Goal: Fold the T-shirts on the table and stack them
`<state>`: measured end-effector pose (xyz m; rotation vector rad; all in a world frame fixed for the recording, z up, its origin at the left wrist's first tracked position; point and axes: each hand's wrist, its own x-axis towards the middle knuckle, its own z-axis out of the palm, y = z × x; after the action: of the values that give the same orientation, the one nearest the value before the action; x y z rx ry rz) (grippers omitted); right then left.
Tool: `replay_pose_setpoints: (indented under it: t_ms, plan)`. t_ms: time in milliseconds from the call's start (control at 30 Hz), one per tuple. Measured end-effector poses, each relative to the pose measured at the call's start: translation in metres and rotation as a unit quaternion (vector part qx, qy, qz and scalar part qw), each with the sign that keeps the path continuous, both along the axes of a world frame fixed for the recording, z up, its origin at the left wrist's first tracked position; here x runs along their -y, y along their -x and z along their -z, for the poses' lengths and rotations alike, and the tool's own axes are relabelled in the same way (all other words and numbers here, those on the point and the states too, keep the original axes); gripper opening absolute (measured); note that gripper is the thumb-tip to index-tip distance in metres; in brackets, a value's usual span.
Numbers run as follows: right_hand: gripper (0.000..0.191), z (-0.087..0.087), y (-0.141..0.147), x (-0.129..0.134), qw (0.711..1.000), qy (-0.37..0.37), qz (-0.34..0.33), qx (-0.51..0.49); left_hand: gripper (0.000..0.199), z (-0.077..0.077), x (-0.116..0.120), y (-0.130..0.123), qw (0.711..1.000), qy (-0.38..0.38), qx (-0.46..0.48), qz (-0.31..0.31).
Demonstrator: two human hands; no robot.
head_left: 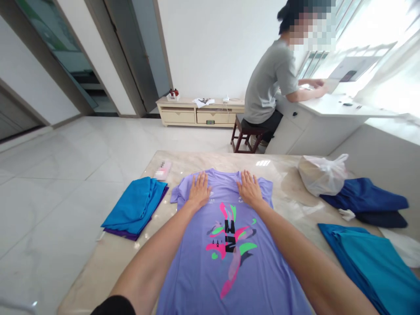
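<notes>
A purple T-shirt (203,262) with a pink, green and black print lies spread front side up on the marble-patterned table (288,192), its neckline toward the far edge. My left hand (199,189) rests flat on its left shoulder area, fingers stretched out and pointing away from me. On the right shoulder area lies my right hand (250,188), also flat with the fingers extended. Neither hand grips anything. The shirt's lower part runs out of the bottom of the view between my forearms.
Folded blue and purple cloth (136,205) sits at the table's left edge, near a pink item (164,169). To the right are a white plastic bag (323,175), dark blue cloth (367,194) and folded teal cloth (377,258). A person (269,83) sits on a stool (244,131) beyond.
</notes>
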<state>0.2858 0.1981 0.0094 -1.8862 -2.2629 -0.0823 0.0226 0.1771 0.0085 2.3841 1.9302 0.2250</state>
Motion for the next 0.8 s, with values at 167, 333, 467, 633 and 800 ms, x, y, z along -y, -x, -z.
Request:
replay_pose_setpoints:
  t_ms: [167, 333, 467, 633, 800]
  plan:
    - [0.065, -0.029, -0.021, 0.095, 0.989, 0.100, -0.088, 0.059, 0.064, -0.030, 0.104, -0.008, 0.998, 0.059, -0.019, 0.027]
    - [0.070, -0.042, -0.028, 0.165, 0.972, 0.215, -0.057, 0.081, 0.068, -0.055, 0.180, 0.000, 0.990, 0.134, -0.037, -0.009]
    - [0.076, -0.027, -0.020, 0.195, 0.958, 0.280, -0.014, 0.057, 0.070, -0.051, 0.205, 0.012, 0.988, 0.140, -0.055, -0.020]
    - [0.088, 0.012, -0.013, 0.201, 0.953, 0.293, 0.064, 0.041, 0.082, -0.032, 0.196, 0.030, 0.977, 0.197, -0.069, -0.033]
    - [0.088, 0.041, -0.006, 0.167, 0.975, 0.211, 0.074, 0.022, 0.088, -0.019, 0.158, 0.053, 0.983, 0.175, -0.042, -0.025]
